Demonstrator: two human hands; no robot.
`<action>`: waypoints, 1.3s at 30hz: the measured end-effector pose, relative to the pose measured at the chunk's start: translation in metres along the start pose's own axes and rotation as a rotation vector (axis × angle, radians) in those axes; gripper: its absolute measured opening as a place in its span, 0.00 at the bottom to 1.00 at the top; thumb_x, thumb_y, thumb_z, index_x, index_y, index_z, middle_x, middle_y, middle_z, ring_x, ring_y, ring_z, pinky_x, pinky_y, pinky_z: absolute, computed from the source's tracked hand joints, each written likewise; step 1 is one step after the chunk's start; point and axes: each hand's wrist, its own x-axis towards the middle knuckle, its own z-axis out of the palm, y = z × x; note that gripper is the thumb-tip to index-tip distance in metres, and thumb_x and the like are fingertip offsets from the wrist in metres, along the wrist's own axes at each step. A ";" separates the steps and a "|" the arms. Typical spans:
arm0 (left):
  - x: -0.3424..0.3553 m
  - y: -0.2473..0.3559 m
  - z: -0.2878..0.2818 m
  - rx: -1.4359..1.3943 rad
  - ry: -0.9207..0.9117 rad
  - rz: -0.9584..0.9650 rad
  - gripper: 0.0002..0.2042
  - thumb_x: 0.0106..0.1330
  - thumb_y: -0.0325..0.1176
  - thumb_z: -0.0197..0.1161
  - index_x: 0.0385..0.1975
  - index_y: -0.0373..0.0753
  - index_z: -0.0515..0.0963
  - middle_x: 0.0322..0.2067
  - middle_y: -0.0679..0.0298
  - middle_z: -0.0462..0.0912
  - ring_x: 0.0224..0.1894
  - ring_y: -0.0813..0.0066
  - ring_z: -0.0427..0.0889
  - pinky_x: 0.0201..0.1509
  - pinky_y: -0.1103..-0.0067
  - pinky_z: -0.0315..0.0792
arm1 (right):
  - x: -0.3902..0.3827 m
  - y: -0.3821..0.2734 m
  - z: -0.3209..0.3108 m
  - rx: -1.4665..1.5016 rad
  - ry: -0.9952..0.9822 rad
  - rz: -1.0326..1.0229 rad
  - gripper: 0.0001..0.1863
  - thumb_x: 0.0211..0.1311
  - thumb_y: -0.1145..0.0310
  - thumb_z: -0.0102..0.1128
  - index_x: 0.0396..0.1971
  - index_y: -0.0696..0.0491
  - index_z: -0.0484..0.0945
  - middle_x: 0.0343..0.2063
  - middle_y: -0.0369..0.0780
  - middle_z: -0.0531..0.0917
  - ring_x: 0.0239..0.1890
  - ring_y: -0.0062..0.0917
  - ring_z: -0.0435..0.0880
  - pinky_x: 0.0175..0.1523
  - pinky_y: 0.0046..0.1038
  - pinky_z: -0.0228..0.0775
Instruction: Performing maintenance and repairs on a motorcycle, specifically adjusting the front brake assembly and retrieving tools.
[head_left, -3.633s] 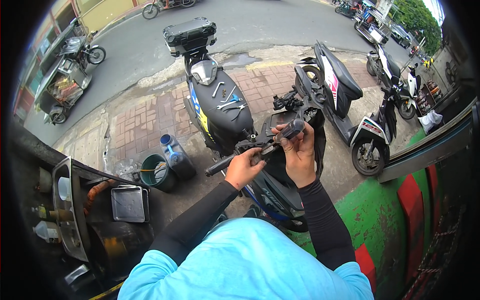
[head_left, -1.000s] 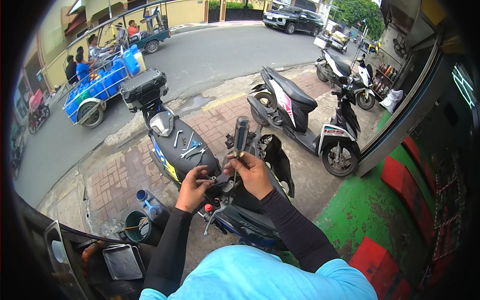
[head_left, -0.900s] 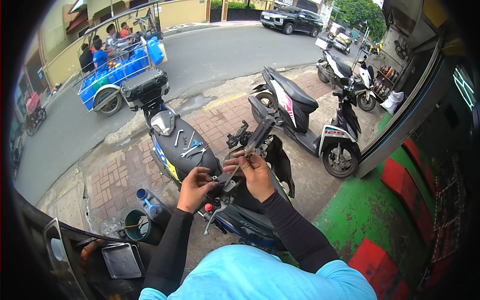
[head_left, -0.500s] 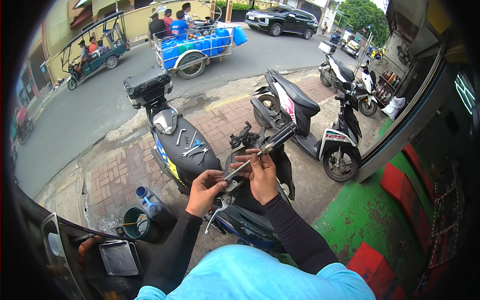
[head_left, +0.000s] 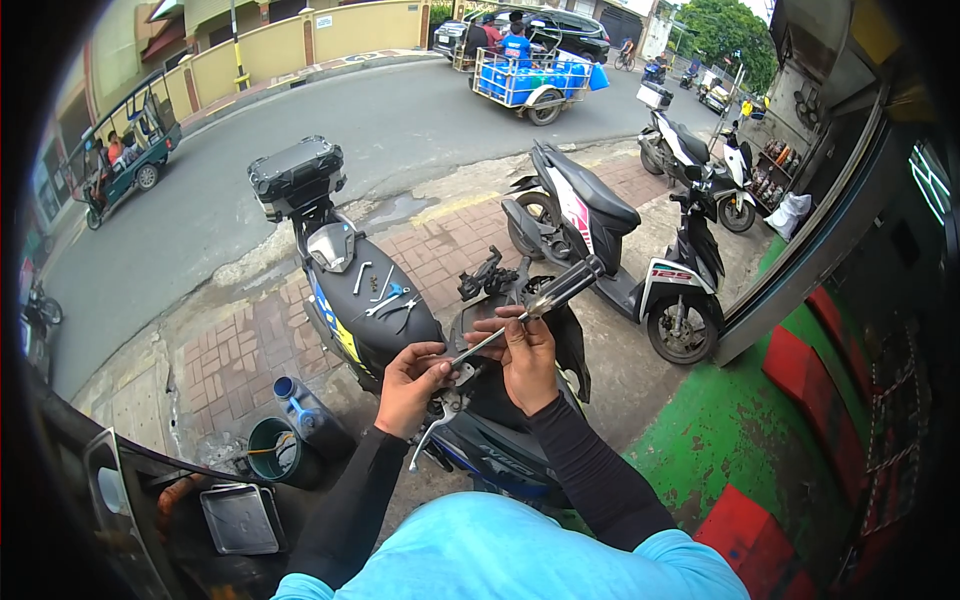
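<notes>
A long screwdriver [head_left: 565, 287] with a dark, partly clear handle slants between my hands, its handle up and to the right. My left hand [head_left: 410, 388] pinches the tip end of the shaft; whether a small part sits at the tip is hidden. The fingers of my right hand [head_left: 524, 362] close on the shaft just below the handle. Beneath both hands is a dark scooter with its front end stripped and a brake lever [head_left: 434, 436] showing. On its seat [head_left: 352, 268] lie an L-shaped hex key [head_left: 362, 277], a blue-and-silver wrench [head_left: 388, 301] and pliers [head_left: 408, 313].
A white scooter [head_left: 665, 272] stands at the right, beside red ramps [head_left: 815, 395] on a green floor. At the lower left are a bucket [head_left: 285, 452], a blue jug [head_left: 312, 410] and a metal tray [head_left: 242, 518]. Vehicles pass on the road [head_left: 330, 120] beyond.
My hands and the screwdriver have barely shifted; the handle has tipped slightly downward and right. On the road, the cart of blue containers moved right and the green three-wheeler moved left.
</notes>
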 end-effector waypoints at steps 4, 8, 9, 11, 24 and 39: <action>0.000 0.003 -0.002 -0.019 -0.016 -0.042 0.14 0.69 0.23 0.63 0.52 0.32 0.72 0.41 0.55 0.85 0.40 0.72 0.86 0.44 0.79 0.80 | 0.000 -0.004 -0.007 -0.007 -0.106 0.004 0.15 0.77 0.61 0.48 0.53 0.55 0.72 0.45 0.48 0.84 0.47 0.35 0.87 0.50 0.33 0.83; 0.004 0.004 -0.004 -0.047 -0.074 -0.063 0.14 0.70 0.23 0.62 0.53 0.33 0.71 0.41 0.53 0.85 0.38 0.72 0.86 0.42 0.79 0.80 | 0.004 -0.009 -0.012 0.039 -0.189 0.048 0.16 0.78 0.62 0.48 0.54 0.57 0.71 0.47 0.50 0.83 0.49 0.35 0.86 0.53 0.34 0.82; 0.004 0.004 -0.005 -0.029 -0.058 -0.075 0.14 0.70 0.23 0.62 0.53 0.33 0.71 0.41 0.53 0.85 0.38 0.72 0.86 0.42 0.79 0.80 | 0.004 -0.011 -0.014 0.003 -0.196 0.039 0.16 0.78 0.62 0.48 0.54 0.57 0.71 0.47 0.50 0.83 0.49 0.35 0.86 0.53 0.34 0.82; 0.006 0.006 -0.006 -0.046 -0.101 -0.091 0.13 0.70 0.24 0.62 0.53 0.34 0.72 0.41 0.53 0.86 0.38 0.73 0.86 0.43 0.78 0.81 | 0.007 -0.014 -0.015 0.006 -0.252 0.096 0.16 0.78 0.62 0.47 0.55 0.57 0.71 0.47 0.50 0.83 0.50 0.36 0.86 0.55 0.35 0.81; 0.005 0.004 0.000 0.072 -0.048 -0.059 0.14 0.66 0.22 0.65 0.50 0.34 0.74 0.42 0.54 0.86 0.41 0.71 0.86 0.47 0.76 0.82 | 0.003 -0.012 -0.014 -0.085 -0.143 0.092 0.13 0.77 0.61 0.48 0.50 0.55 0.74 0.42 0.45 0.85 0.46 0.33 0.87 0.51 0.34 0.83; 0.016 0.006 -0.005 0.134 -0.039 -0.134 0.13 0.65 0.27 0.69 0.47 0.33 0.77 0.41 0.60 0.84 0.42 0.66 0.88 0.47 0.73 0.83 | -0.002 -0.013 -0.011 -0.001 -0.088 0.036 0.13 0.77 0.62 0.49 0.49 0.56 0.74 0.41 0.44 0.85 0.47 0.34 0.87 0.50 0.32 0.84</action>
